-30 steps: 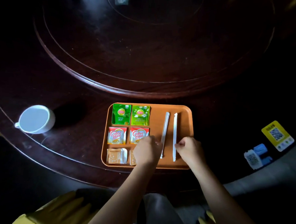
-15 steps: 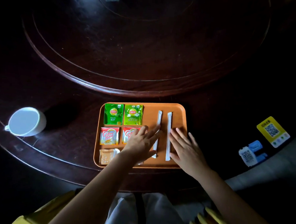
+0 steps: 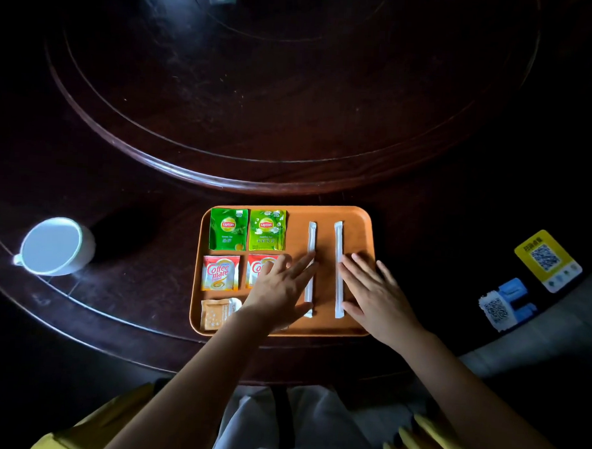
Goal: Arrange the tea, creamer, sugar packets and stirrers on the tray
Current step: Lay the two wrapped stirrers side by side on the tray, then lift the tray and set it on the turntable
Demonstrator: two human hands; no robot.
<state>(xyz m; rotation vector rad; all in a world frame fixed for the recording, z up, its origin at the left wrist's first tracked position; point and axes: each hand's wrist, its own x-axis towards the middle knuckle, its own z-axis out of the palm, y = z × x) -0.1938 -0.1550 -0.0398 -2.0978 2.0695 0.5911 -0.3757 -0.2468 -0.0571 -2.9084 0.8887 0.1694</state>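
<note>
Against the view of a second ago we see both fists undone; the left hand (image 3: 277, 292) and the right hand (image 3: 376, 297) now lie flat and spread wide on the orange tray (image 3: 363, 224), holding nothing, much as they did half a second back; the left stirrer (image 3: 310, 259) and the right stirrer (image 3: 337, 261) keep their places, side by side, upright in the view and apart from each other; the left fingers (image 3: 304, 267) reach the left stirrer's side, the right fingers (image 3: 349, 268) lie just beside the right one.

On the tray's left half we find the dark green Lipton tea bag (image 3: 228, 228) and the light green Lipton tea bag (image 3: 267, 229) in the far row; below them a Coffee mate sachet (image 3: 220, 273) in full view and a second Coffee mate sachet (image 3: 258, 268) half under the left hand; in the near row a brown sugar packet (image 3: 218, 312), its neighbour hidden by the wrist.

The tray sits close to the near edge of the dark bench (image 3: 134, 216); its far rim lies near the raised turntable (image 3: 273, 175); bare tray shows between the tea bags and the stirrers and along the right rim; to the left, well apart, stands a white cup (image 3: 55, 246); to the right, also well apart, a yellow QR sign (image 3: 546, 259) and a blue QR stand (image 3: 504, 304); open bench lies on both sides.
</note>
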